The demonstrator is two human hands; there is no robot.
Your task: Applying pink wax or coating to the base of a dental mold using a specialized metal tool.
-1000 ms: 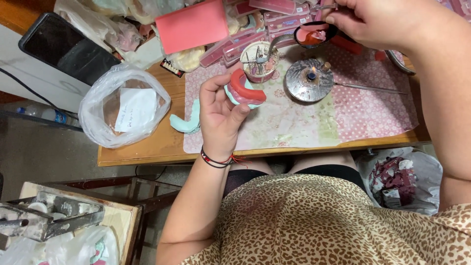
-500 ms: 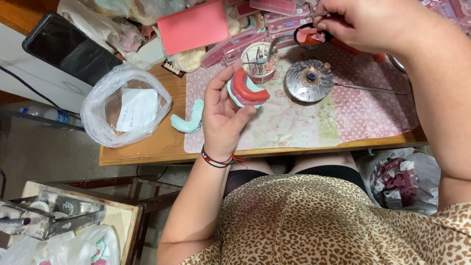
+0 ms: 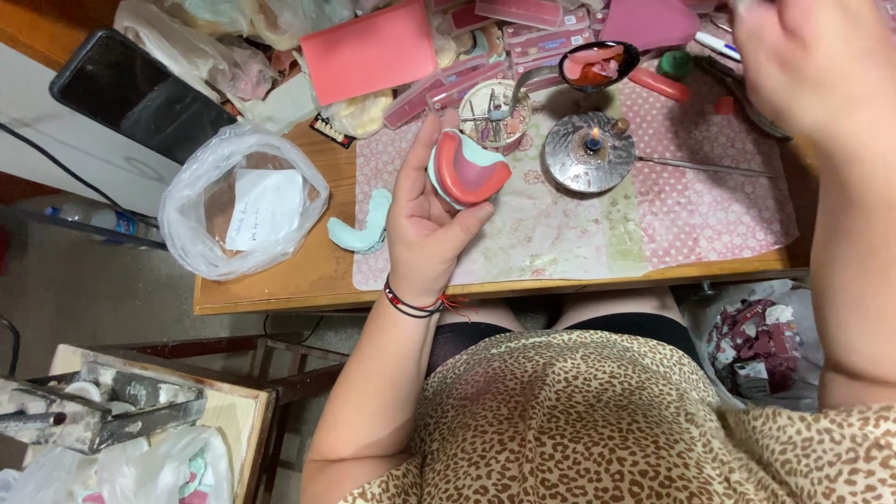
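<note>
Left hand [image 3: 431, 224] cupped palm-up; right hand [image 3: 810, 61] raised, blurred.

Right hand [image 3: 807, 65]: blurred, fingertips cut off by the top edge; its grip cannot be told.

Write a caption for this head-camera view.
Left hand holds a pale cast topped with red wax near a small lit burner.
</note>
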